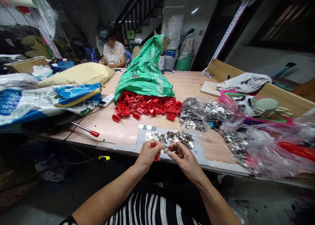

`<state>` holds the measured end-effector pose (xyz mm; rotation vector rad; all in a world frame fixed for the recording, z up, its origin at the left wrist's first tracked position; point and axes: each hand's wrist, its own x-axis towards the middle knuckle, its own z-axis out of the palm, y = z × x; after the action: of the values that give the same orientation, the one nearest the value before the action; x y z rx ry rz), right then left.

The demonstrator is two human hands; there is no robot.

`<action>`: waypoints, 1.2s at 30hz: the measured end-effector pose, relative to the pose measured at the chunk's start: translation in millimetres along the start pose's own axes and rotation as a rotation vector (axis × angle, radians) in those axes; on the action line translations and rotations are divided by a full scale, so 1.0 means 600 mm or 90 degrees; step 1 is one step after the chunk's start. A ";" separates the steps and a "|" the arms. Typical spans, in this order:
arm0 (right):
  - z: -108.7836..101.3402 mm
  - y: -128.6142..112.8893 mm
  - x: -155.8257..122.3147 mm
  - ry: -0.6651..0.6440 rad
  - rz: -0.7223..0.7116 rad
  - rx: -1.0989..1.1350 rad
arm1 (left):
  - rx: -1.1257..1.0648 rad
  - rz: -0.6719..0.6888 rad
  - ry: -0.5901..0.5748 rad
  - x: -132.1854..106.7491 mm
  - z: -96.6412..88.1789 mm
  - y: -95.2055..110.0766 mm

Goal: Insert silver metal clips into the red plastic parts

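At the front edge of the table, my left hand (150, 151) is closed around a red plastic part (156, 150), partly hidden by the fingers. Close by on the right, my right hand (181, 156) is curled, with thumb and forefinger near the left fingertips. A thin dark thing with a yellow end (180, 155) shows in its grip; its kind is unclear. Just beyond both hands, small shiny metal pieces (180, 138) lie spread on a grey sheet (199, 149). Farther back, a heap of red plastic parts (147, 106) spills from a green woven sack (145, 72).
Clear bags of metal pieces (194, 112) and a pink basket (225, 98) stand on the right. On the left are a red-tipped metal lever (94, 133), a white device (106, 100) with a cable, and large sacks (81, 73). Another person (115, 52) sits across the table.
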<state>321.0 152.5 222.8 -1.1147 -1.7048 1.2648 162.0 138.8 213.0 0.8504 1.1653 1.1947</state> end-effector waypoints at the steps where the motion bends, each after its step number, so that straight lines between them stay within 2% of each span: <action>1: 0.003 0.002 -0.002 0.001 -0.005 -0.017 | -0.011 -0.008 0.006 0.000 0.001 -0.001; 8: 0.020 0.007 -0.006 0.039 -0.015 -0.024 | -0.047 -0.041 0.000 0.002 0.005 -0.007; 19: 0.010 0.026 -0.002 0.025 -0.003 -0.008 | -0.055 -0.047 0.001 0.003 0.002 -0.012; 27: 0.011 0.025 0.001 0.033 0.016 0.061 | -0.044 -0.039 0.010 0.003 0.000 -0.012; 36: 0.009 0.019 0.000 0.058 -0.003 -0.023 | -0.081 -0.049 -0.027 -0.001 -0.001 -0.015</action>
<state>318.8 152.7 210.3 -1.1708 -1.6679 1.1670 163.6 136.5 204.4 0.7260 1.0662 1.1695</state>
